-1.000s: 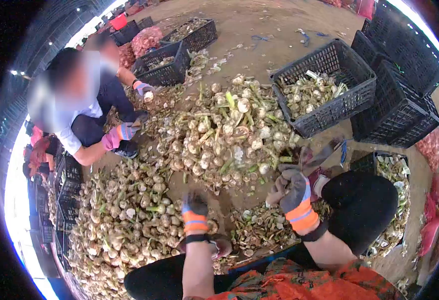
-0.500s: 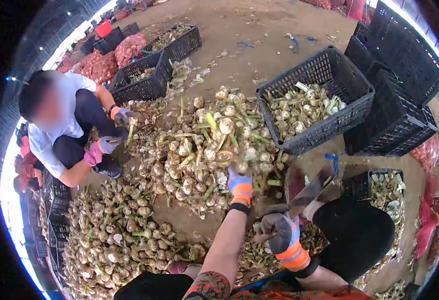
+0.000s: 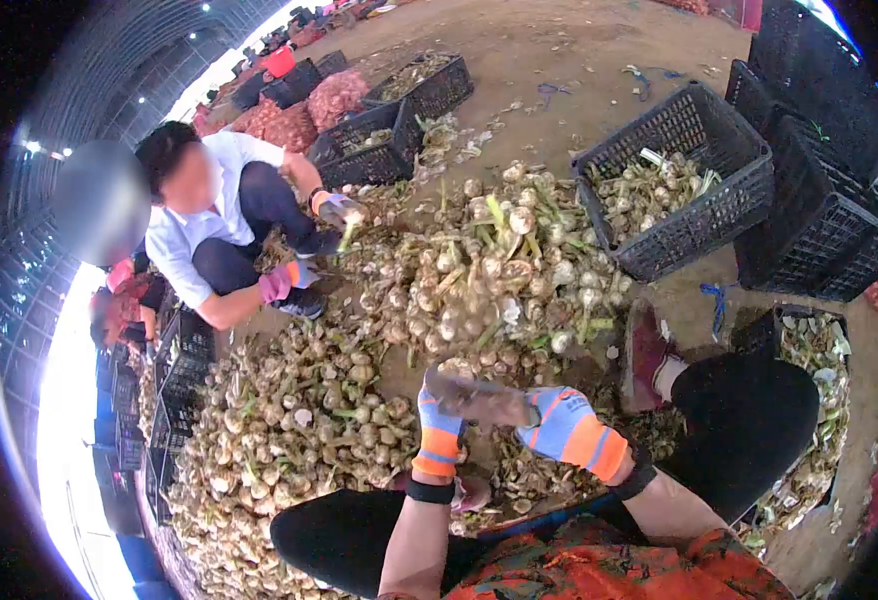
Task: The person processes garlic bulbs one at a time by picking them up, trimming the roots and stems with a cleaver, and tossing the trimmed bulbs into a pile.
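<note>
A broad-bladed knife (image 3: 487, 402) lies crosswise in front of me, blurred, and my right hand (image 3: 567, 425) is closed around its handle end. At the far end of the blade, my left hand (image 3: 439, 425) appears closed in its blue and orange glove. The blade and blur hide its fingertips and whatever they may hold. Just beyond both hands rises a heap of garlic bulbs (image 3: 489, 275) with stems. More garlic (image 3: 299, 410) covers the ground to my left, and trimmings lie below my hands.
A black crate (image 3: 679, 240) partly filled with garlic stands ahead right, beside stacked black crates (image 3: 809, 215). Close to my right knee is a crate of scraps (image 3: 809, 340). A co-worker (image 3: 224, 215) squats across the heap, holding a garlic bulb. Crates (image 3: 369, 150) and filled mesh bags (image 3: 284, 125) stand behind.
My left hand has drawn back from the heap toward me. My right hand has swung the knife leftward to meet it. The view has shifted left.
</note>
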### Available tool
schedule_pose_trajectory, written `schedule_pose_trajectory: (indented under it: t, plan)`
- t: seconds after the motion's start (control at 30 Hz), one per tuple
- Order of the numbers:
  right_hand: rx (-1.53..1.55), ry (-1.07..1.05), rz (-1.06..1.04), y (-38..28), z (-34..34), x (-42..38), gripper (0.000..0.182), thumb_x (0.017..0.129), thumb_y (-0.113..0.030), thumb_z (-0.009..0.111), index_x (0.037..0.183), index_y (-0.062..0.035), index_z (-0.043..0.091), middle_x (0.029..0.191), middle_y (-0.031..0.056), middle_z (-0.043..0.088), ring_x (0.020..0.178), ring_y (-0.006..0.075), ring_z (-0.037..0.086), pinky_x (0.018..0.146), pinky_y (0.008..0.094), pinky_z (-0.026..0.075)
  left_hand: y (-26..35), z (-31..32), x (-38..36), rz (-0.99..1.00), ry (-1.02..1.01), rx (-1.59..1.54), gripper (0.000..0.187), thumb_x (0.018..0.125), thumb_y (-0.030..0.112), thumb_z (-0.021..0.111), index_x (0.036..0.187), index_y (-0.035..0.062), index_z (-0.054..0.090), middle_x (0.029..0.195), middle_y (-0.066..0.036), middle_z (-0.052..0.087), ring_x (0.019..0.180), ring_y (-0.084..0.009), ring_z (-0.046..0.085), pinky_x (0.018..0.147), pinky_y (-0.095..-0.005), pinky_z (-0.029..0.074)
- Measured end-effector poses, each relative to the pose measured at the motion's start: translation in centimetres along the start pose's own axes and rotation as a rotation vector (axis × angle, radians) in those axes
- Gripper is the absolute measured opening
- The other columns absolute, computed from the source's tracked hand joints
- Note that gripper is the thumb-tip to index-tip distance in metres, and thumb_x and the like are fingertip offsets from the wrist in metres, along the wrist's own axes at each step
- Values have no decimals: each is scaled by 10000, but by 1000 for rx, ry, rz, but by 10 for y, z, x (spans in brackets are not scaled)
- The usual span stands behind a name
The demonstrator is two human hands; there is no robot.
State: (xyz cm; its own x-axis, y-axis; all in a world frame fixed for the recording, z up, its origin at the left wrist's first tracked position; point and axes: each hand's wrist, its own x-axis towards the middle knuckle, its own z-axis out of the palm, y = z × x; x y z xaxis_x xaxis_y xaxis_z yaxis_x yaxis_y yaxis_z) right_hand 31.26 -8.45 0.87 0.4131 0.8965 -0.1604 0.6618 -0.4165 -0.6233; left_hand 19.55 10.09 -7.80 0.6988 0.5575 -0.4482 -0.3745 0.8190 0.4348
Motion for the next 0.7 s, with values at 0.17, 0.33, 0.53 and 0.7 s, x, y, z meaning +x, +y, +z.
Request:
schedule_pose_trajectory:
  t: [0.17,0.33,0.53,0.7]
  plan:
    - [-215,-270,-140,-51,-5,-25,361,704,-340,537,938,-71,593,936,140,601,883,297,585,762,391,458,7,43,-107,399,-74,737,322,775,52,559,1088,16,491,937,-88,598,787,-178,597,704,-313,519]
    - [-267,-348,-151,-69,-4,-34,366,705,-340,552,952,-73,587,937,138,602,888,288,584,766,383,455,9,47,-142,459,-69,1140,430,686,50,669,1078,27,495,891,-46,618,774,-128,587,687,-262,496]
    - [-304,-337,-160,-67,11,-34,367,691,-367,574,914,-77,611,903,138,610,860,297,592,740,392,466,3,20,-136,398,-69,1050,533,650,86,706,1116,17,458,849,-27,609,752,-119,578,664,-257,492]
    - [-319,-338,-122,-50,34,-23,391,662,-395,597,884,-74,626,892,144,622,839,294,603,733,382,476,-2,15,-136,589,-107,1451,479,689,77,685,1078,22,413,860,-53,605,741,-130,581,651,-262,478]
